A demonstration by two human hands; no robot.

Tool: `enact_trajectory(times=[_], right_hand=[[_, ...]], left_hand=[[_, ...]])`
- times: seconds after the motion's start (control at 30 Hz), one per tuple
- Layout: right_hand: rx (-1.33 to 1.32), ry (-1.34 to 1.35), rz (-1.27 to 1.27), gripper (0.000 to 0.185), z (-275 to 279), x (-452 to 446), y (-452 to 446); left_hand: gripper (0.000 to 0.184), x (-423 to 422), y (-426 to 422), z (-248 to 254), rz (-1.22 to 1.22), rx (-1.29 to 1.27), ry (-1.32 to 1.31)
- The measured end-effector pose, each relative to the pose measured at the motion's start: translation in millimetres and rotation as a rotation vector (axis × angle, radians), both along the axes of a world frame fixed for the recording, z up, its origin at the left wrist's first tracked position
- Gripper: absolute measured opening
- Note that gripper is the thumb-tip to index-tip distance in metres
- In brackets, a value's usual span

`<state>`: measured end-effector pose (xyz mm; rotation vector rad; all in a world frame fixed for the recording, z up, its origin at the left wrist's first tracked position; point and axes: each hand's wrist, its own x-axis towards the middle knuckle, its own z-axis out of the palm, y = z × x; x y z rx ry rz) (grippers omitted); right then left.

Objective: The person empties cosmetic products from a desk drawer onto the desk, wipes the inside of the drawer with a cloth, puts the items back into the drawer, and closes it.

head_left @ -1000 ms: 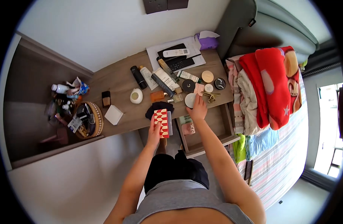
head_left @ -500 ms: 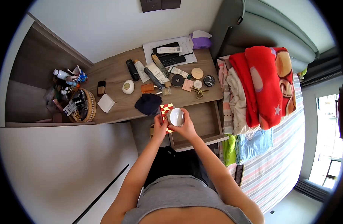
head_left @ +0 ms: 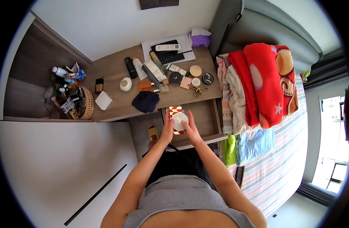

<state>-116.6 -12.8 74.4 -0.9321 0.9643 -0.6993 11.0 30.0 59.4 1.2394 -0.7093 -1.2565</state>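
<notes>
Over the open drawer (head_left: 214,117), my left hand (head_left: 168,129) grips a red and cream patterned box (head_left: 175,109). My right hand (head_left: 192,130) holds a round white lid or jar (head_left: 179,121) by its edge, on top of the box, and the left thumb reaches it too. The box lies partly hidden beneath the round item. A dark blue cloth (head_left: 145,101) rests at the desk edge, up and left of my hands. Beyond the drawer, a gold hair clip (head_left: 197,90) and a pink square item (head_left: 185,82) lie on the desk.
Tubes, bottles and a black round case (head_left: 175,78) cover the middle of the desk (head_left: 117,70). A white square box (head_left: 103,100) and a woven basket (head_left: 89,103) stand left. Folded red blankets (head_left: 261,83) are on the bed at right. A slippered foot (head_left: 152,132) shows below.
My right hand has lifted the round white item off the desk and brought it over the patterned box, beside my left hand. The view has shifted slightly.
</notes>
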Motion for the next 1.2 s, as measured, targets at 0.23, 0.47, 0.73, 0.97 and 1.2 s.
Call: enact_trajectory(times=[0.23, 0.47, 0.73, 0.97, 1.2], right_hand=[[0.494, -0.124, -0.002, 0.058, -30.9, -51.0, -16.1], [-0.007, 0.491, 0.314, 0.085, -67.2, -100.7, -34.1], [-0.220, 0.994, 1.018, 0.083, -127.5, -71.7, -65.4], [0.011, 0.862, 1.382, 0.083, -142.6, -21.9, -71.2], [-0.182, 0.910, 1.118, 0.083, -158.5, -15.1, -41.7]], left_hand=[[0.055, 9.9, 1.0, -20.9, -0.282, 0.148, -0.288], [0.027, 38.6, 26.3, -62.1, 0.108, 0.169, -0.433], [0.024, 37.6, 51.4, -73.2, 0.169, 0.230, -0.508], [0.030, 48.5, 59.5, -70.7, 0.221, 0.312, -0.463], [0.027, 53.8, 48.0, -60.0, 0.266, 0.315, -0.527]])
